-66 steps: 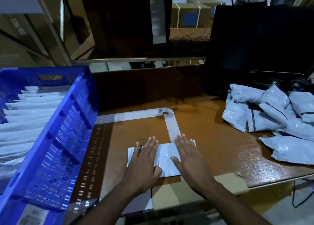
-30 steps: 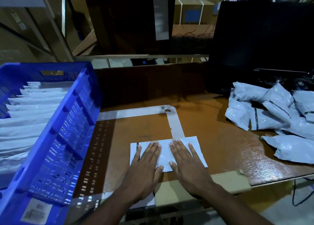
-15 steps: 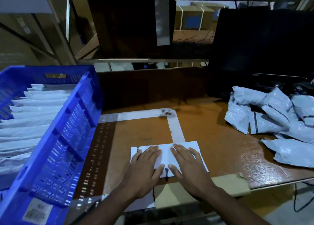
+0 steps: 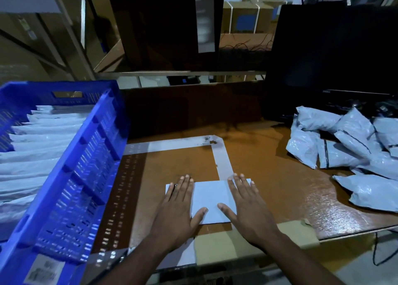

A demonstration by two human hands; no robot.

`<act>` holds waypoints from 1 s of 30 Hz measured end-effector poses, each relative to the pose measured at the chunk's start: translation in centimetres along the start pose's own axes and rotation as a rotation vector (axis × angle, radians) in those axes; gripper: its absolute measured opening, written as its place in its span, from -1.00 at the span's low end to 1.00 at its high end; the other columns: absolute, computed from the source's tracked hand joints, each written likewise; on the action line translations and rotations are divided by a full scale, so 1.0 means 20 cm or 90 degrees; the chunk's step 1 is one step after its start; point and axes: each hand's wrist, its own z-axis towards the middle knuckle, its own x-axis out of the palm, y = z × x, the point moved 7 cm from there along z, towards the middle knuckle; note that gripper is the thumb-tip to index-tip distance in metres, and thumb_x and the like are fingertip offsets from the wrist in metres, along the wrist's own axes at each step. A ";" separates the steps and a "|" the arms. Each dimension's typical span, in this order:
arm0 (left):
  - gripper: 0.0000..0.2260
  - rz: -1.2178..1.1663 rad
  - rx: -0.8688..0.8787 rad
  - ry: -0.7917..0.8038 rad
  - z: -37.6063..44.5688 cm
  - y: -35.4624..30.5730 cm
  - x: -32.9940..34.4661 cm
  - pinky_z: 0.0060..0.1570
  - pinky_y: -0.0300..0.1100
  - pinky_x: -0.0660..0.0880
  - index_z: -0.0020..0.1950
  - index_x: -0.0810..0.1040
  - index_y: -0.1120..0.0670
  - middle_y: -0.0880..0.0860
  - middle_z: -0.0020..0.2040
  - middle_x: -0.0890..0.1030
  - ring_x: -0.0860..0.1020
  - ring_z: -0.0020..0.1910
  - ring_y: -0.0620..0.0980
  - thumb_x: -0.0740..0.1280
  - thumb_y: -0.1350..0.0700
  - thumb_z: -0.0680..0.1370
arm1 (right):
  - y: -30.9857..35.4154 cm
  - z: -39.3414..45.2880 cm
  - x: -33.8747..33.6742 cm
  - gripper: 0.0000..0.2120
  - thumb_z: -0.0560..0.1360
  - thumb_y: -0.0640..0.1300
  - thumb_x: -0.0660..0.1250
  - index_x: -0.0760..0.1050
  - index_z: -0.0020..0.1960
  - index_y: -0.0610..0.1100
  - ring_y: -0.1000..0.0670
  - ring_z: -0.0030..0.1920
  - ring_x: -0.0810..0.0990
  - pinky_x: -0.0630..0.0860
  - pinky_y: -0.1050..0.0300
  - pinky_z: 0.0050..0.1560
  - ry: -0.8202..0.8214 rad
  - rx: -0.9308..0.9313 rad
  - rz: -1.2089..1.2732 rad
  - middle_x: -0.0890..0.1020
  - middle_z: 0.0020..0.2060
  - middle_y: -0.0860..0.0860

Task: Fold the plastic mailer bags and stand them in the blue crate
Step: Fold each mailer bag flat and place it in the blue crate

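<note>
A folded pale grey mailer bag (image 4: 212,200) lies flat on the brown table near its front edge. My left hand (image 4: 176,211) presses flat on the bag's left part, fingers spread. My right hand (image 4: 247,209) lies flat on its right part, palm down. Bare bag shows between the two hands. The blue crate (image 4: 71,177) stands at the left, with several folded bags (image 4: 32,147) standing in a row inside. A heap of unfolded grey mailer bags (image 4: 344,147) rests at the right of the table.
White tape (image 4: 221,157) marks an L-shaped corner on the table (image 4: 280,177) just beyond the bag. A dark monitor (image 4: 331,58) stands at the back right, shelving and cardboard boxes behind. Brown tape patches the table's front edge (image 4: 301,231).
Both hands have slid apart from the middle of the bag toward its left and right ends, staying flat on it. The bag has stayed in place.
</note>
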 end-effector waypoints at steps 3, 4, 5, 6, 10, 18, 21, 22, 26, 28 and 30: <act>-0.20 -0.014 -0.002 0.000 -0.02 0.00 0.00 0.60 -0.08 -0.23 0.66 -0.26 -0.02 -0.10 0.63 -0.32 -0.34 0.58 -0.18 -0.29 -0.47 0.56 | -0.01 -0.03 -0.01 -0.09 0.41 0.55 -0.44 -0.34 0.61 0.05 0.15 0.49 -0.48 -0.52 0.12 0.42 -0.006 0.021 0.010 -0.36 0.55 0.15; -0.18 -0.019 -0.003 -0.003 -0.02 0.01 0.00 0.60 -0.07 -0.21 0.66 -0.25 -0.02 -0.10 0.63 -0.32 -0.33 0.59 -0.18 -0.34 -0.48 0.53 | -0.01 -0.04 -0.01 -0.08 0.41 0.55 -0.44 -0.32 0.62 0.05 0.14 0.50 -0.46 -0.52 0.12 0.41 -0.006 0.025 0.016 -0.34 0.56 0.15; -0.16 -0.022 -0.002 -0.006 -0.02 0.00 0.00 0.60 -0.07 -0.20 0.66 -0.25 -0.02 -0.10 0.64 -0.30 -0.33 0.59 -0.18 -0.37 -0.49 0.51 | -0.01 -0.04 -0.01 -0.06 0.41 0.56 -0.44 -0.29 0.62 0.04 0.13 0.52 -0.42 -0.49 0.11 0.44 -0.005 0.024 0.019 -0.31 0.57 0.14; -0.15 -0.022 -0.001 -0.007 -0.03 0.00 0.00 0.60 -0.08 -0.22 0.66 -0.25 -0.02 -0.10 0.64 -0.30 -0.33 0.59 -0.18 -0.38 -0.49 0.50 | -0.01 -0.04 -0.01 -0.06 0.41 0.56 -0.44 -0.28 0.63 0.03 0.11 0.54 -0.40 -0.46 0.09 0.47 -0.004 0.021 0.017 -0.30 0.57 0.13; -0.19 -0.067 -0.015 -0.005 -0.03 0.01 -0.02 0.58 -0.14 -0.27 0.66 -0.26 -0.05 -0.14 0.62 -0.32 -0.33 0.58 -0.20 -0.24 -0.48 0.54 | -0.05 -0.05 -0.03 -0.09 0.46 0.56 -0.24 -0.28 0.63 0.05 0.21 0.49 -0.42 -0.46 0.22 0.40 -0.031 0.055 0.100 -0.32 0.55 0.18; -0.32 -0.345 -0.009 -0.135 -0.09 0.12 -0.18 0.48 -0.27 0.14 0.62 0.11 -0.19 -0.34 0.59 0.10 0.04 0.57 -0.33 0.31 -0.27 0.58 | -0.16 -0.21 -0.11 -0.44 0.47 0.26 0.35 0.25 0.41 0.28 0.24 0.55 -0.01 0.24 0.03 0.50 -0.068 -0.034 0.321 0.05 0.54 0.36; -0.46 -0.321 0.050 -0.112 -0.14 0.11 -0.15 0.42 -0.19 0.31 0.44 0.32 -0.23 -0.38 0.42 0.30 0.22 0.52 -0.26 0.38 -0.31 0.52 | -0.20 -0.25 -0.10 -0.56 0.43 0.01 0.42 0.38 0.24 0.24 0.21 0.51 0.18 0.40 0.02 0.40 -0.054 -0.052 0.355 0.20 0.46 0.39; -0.43 -0.313 0.065 -0.093 -0.15 0.10 -0.14 0.42 -0.15 0.32 0.42 0.35 -0.22 -0.36 0.39 0.33 0.23 0.51 -0.26 0.40 -0.34 0.48 | -0.21 -0.25 -0.10 -0.59 0.44 -0.05 0.44 0.41 0.21 0.22 0.21 0.51 0.20 0.42 0.03 0.39 -0.058 -0.057 0.361 0.24 0.45 0.39; -0.21 -0.283 0.075 -0.061 -0.17 0.08 -0.13 0.47 -0.17 0.27 0.47 0.35 -0.18 -0.36 0.44 0.26 0.14 0.53 -0.32 0.45 -0.46 0.34 | -0.23 -0.23 -0.12 -0.72 0.53 -0.06 0.45 0.47 0.11 0.25 0.34 0.49 0.18 0.37 0.18 0.40 -0.086 -0.055 0.335 0.29 0.41 0.45; -0.25 -0.287 0.083 -0.079 -0.16 0.07 -0.16 0.46 -0.16 0.30 0.44 0.38 -0.20 -0.35 0.46 0.24 0.17 0.52 -0.30 0.48 -0.42 0.33 | -0.23 -0.21 -0.15 -0.76 0.56 -0.04 0.42 0.47 0.10 0.28 0.38 0.45 0.21 0.35 0.22 0.40 -0.102 -0.057 0.310 0.31 0.37 0.47; -0.37 -0.301 0.094 -0.089 -0.15 0.05 -0.20 0.42 -0.19 0.33 0.38 0.41 -0.23 -0.32 0.47 0.24 0.22 0.51 -0.27 0.51 -0.32 0.38 | -0.24 -0.19 -0.21 -0.80 0.59 -0.02 0.36 0.48 0.14 0.25 0.36 0.39 0.33 0.40 0.18 0.37 -0.145 -0.046 0.320 0.44 0.30 0.39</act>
